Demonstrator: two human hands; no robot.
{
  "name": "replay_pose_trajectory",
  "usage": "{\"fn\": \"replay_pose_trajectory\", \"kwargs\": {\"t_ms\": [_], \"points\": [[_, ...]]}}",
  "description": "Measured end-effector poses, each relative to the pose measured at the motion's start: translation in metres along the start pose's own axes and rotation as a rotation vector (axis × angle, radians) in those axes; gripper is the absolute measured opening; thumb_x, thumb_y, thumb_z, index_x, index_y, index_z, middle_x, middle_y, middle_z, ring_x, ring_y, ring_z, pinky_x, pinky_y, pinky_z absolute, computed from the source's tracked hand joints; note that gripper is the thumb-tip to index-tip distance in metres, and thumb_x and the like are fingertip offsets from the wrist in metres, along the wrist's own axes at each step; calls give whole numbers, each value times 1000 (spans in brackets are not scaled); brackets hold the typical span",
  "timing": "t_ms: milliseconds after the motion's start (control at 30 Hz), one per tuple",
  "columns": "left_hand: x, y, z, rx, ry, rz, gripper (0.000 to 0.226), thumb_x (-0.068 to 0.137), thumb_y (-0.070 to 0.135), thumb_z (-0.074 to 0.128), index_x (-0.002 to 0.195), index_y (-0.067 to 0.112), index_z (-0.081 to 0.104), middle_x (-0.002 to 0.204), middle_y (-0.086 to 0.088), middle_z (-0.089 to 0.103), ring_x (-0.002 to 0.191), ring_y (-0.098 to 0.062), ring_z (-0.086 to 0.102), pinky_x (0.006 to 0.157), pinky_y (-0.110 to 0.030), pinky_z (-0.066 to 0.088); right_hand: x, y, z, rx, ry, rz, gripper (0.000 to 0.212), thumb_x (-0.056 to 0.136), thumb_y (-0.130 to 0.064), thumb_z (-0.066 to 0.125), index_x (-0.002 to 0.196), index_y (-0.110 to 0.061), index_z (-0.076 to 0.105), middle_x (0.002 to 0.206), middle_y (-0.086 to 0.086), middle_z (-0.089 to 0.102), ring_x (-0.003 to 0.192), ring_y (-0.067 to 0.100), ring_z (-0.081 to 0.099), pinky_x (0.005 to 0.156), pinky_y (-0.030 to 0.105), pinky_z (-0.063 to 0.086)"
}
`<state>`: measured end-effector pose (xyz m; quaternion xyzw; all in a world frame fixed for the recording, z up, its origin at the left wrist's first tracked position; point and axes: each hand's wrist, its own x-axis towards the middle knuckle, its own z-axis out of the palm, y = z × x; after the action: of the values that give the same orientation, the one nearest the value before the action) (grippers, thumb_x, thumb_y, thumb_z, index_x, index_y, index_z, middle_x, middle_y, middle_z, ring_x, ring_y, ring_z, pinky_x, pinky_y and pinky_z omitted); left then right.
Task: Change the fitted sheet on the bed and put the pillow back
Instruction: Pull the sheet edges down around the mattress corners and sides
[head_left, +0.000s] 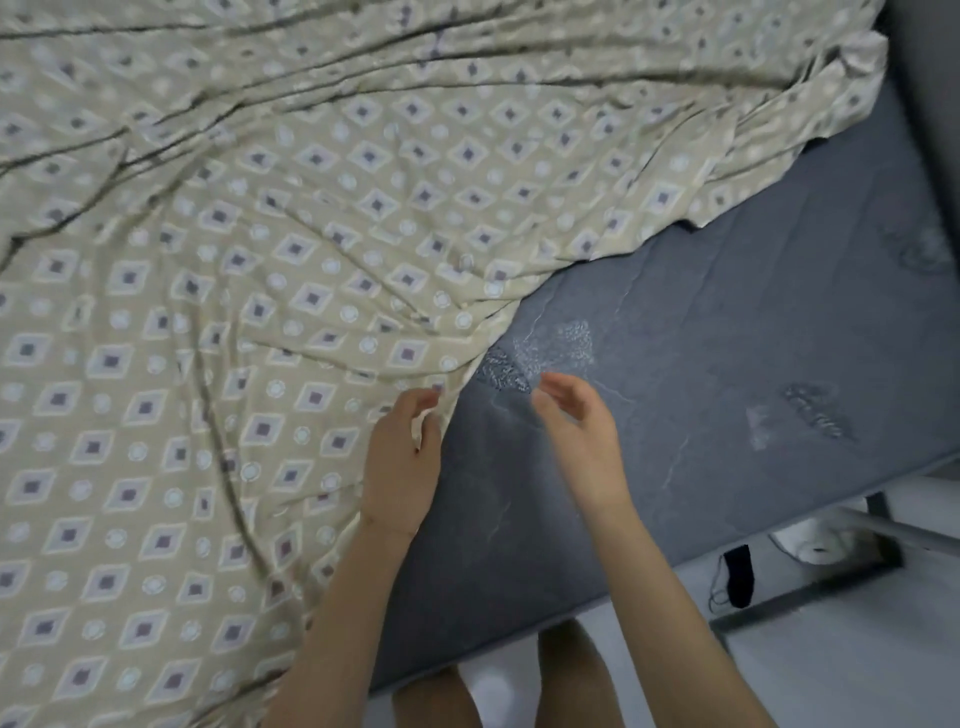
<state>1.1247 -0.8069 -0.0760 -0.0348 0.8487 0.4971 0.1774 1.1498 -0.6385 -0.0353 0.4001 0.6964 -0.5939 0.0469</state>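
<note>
The sheet (260, 260) was spread all rumpled over most of the mattress (727, 364), right side left bare. Its loose edge was pinched in the left hand (402, 457) near the mattress's front edge; the right hand (582, 441) was held open just beside, nothing gripped.

**Views:** one, a wide-angle camera worn on the person's head.

**Position:** over the near edge of the bed, directly above the person's own legs (571, 675).

**Direction:** forward and steeply down.

**Range:** close. Both forearms enter from the bottom edge. The left hand (402, 462) and right hand (582, 436) sit just below the centre.

**Field:**
- The patterned sheet (260, 312) fills the left side and the top.
- The bare grey mattress (727, 338) takes the right side.
- A strip of pale floor (857, 665) shows at the lower right corner.
</note>
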Motion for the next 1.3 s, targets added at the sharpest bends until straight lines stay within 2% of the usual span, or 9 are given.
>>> {"fn": "replay_pose_trajectory", "kwargs": {"t_ms": [200,500,633,700,833,1000,1100,1200,1300], "points": [[63,23,45,49,3,34,24,99,9,48,120,10,60,112,4,64,106,-13,58,85,-18,41,89,-10,-15,-35,-44,14,26,96,-16,59,122,-14,59,119,-5,60,106,4,56,79,6,43],[174,26,181,484,167,306,44,99,35,47,138,15,53,137,-10,56,128,-33,50,102,-53,42,223,16,-62,-138,-132,84,43,95,-25,60,135,-20,47,130,-3,55,119,11,53,100,27,43],[221,37,222,846,59,323,59,92,46,42,146,25,38,145,-6,48,133,-33,45,105,-58,36,266,23,-77,-127,-129,112,46,95,-26,61,137,-20,44,132,-1,53,120,13,51,104,32,43],[239,30,225,922,-24,316,51,87,36,47,136,23,52,134,-5,58,121,-32,56,97,-57,44,283,25,-81,-69,-131,152,51,95,-26,61,141,-17,41,131,-4,50,118,10,49,102,28,40],[272,33,203,647,34,288,26,93,17,51,112,9,66,99,-14,69,89,-34,64,70,-39,48,311,33,-78,59,-114,240,57,92,-27,65,140,-14,38,130,-1,50,119,15,50,108,39,41],[310,71,162,56,60,51,2,98,14,53,99,12,53,85,9,56,78,-7,52,68,-9,37,327,20,-55,392,-218,290,73,86,-36,71,146,-21,32,141,-3,49,126,18,50,105,38,44],[312,74,152,-21,-53,0,7,95,14,58,94,14,51,83,9,52,79,-6,49,73,-15,38,326,-2,-24,512,-315,332,78,84,-38,73,148,-23,31,140,-4,51,120,16,54,100,37,46],[306,76,149,-74,-46,32,13,93,10,59,86,17,51,75,7,55,65,-2,48,63,-20,39,317,-26,0,687,-230,383,51,88,-17,70,135,-11,49,128,6,61,112,22,61,90,40,54],[300,79,148,-58,8,79,9,93,10,58,85,10,54,69,5,62,56,-10,48,53,-21,37,307,-28,-6,637,21,351,18,83,-11,75,96,-12,63,102,4,69,96,21,65,93,44,54]]}}
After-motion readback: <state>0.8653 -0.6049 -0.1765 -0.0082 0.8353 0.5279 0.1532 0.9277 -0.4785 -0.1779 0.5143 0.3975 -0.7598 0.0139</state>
